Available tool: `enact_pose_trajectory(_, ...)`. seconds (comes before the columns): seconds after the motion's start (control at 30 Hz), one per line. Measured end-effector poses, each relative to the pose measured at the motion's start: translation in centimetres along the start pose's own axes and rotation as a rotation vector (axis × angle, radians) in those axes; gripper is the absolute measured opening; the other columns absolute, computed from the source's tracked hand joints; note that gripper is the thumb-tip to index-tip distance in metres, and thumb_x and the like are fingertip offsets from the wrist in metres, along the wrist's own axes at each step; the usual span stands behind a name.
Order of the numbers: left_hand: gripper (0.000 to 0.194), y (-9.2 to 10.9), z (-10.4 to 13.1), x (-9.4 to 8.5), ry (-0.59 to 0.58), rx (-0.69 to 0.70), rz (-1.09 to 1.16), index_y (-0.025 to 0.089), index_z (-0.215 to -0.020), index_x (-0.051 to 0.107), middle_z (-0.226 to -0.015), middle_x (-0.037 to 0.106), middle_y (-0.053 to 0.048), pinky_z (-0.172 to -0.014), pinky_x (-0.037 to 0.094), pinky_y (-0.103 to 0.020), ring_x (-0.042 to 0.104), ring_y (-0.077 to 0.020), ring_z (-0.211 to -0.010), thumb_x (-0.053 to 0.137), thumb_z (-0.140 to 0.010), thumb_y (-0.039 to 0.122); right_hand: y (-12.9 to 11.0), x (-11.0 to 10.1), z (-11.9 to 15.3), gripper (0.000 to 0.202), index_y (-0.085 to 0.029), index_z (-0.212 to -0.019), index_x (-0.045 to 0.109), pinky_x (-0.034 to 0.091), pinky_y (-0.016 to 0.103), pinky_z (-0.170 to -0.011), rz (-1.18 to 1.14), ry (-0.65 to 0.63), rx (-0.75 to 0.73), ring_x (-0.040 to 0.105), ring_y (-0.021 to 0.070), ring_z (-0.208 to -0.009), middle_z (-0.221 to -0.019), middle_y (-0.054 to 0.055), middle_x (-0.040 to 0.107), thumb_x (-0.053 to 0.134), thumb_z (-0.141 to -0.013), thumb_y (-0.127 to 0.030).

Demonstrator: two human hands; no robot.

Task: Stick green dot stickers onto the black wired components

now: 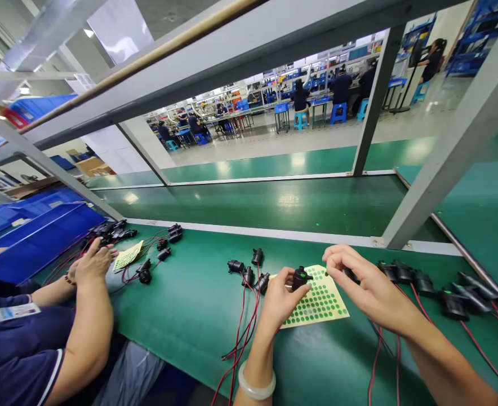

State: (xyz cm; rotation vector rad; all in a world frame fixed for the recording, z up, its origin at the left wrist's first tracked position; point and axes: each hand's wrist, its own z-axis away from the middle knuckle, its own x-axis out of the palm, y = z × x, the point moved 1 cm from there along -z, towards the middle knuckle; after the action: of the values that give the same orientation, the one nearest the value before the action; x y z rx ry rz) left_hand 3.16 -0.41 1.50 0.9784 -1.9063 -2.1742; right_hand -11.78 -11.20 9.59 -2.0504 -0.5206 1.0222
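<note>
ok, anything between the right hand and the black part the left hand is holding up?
Nothing visible. The left hand holds the black part over the green-dot sticker sheet; the right hand sits just beside it, fingertips pinched, with only open air between them. Other wired parts lie off to the left.

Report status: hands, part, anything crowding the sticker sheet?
Left hand grips small black plastic pump. Right hand pinched just right of it, contents unclear. Yellow sheet of green dot stickers underneath. Wired black pumps lie left and right; nothing blocking.
</note>
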Motion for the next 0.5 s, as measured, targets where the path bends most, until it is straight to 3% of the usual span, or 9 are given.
enact_pose_trajectory(0.17,0.017,-1.4,-0.3,1.1,0.024,-0.164,-0.515,0.017,-0.078,0.058,-0.074,0.063,-0.004,-0.064,0.041,-0.028,0.059,-0.0200,-0.072,0.067,-0.074,0.031,0.0,-0.3,-0.1,0.022,-0.023,-0.077,0.043,0.037,0.034,-0.082,0.004,0.003,0.003,0.048,0.0201,-0.095,-0.095,0.004,0.050,0.041,-0.097,-0.032)
enact_pose_trajectory(0.27,0.020,-1.5,-0.2,1.0,0.083,-0.115,-0.609,0.016,-0.081,0.060,-0.082,0.064,-0.006,-0.070,0.043,-0.031,0.059,-0.0224,-0.079,0.067,-0.076,0.034,0.2,-0.5,0.0,0.020,-0.023,-0.078,0.045,0.036,0.033,-0.081,0.014,0.024,-0.029,0.048,0.0196,-0.095,-0.094,0.003,0.050,0.043,-0.096,-0.031)
enact_pose_trajectory(0.4,0.027,-1.7,-0.1,-1.2,0.382,-0.034,-0.709,0.015,-0.097,0.062,-0.099,0.060,-0.009,-0.086,0.042,-0.036,0.053,-0.0258,-0.097,0.065,-0.081,0.035,0.5,-0.5,0.0,0.019,-0.023,-0.078,0.046,0.036,0.032,-0.080,0.020,0.036,-0.049,0.049,0.0189,-0.093,-0.092,0.002,0.050,0.044,-0.096,-0.031)
enact_pose_trajectory(0.5,0.032,-2.7,-0.6,-3.3,0.560,-0.155,-0.774,0.014,-0.105,0.062,-0.111,0.055,-0.013,-0.091,0.040,-0.040,0.047,-0.0290,-0.106,0.064,-0.081,0.035,0.6,-0.5,0.0,0.021,-0.023,-0.077,0.045,0.036,0.032,-0.081,0.027,0.020,-0.051,0.049,0.0186,-0.093,-0.093,0.002,0.050,0.044,-0.096,-0.031)
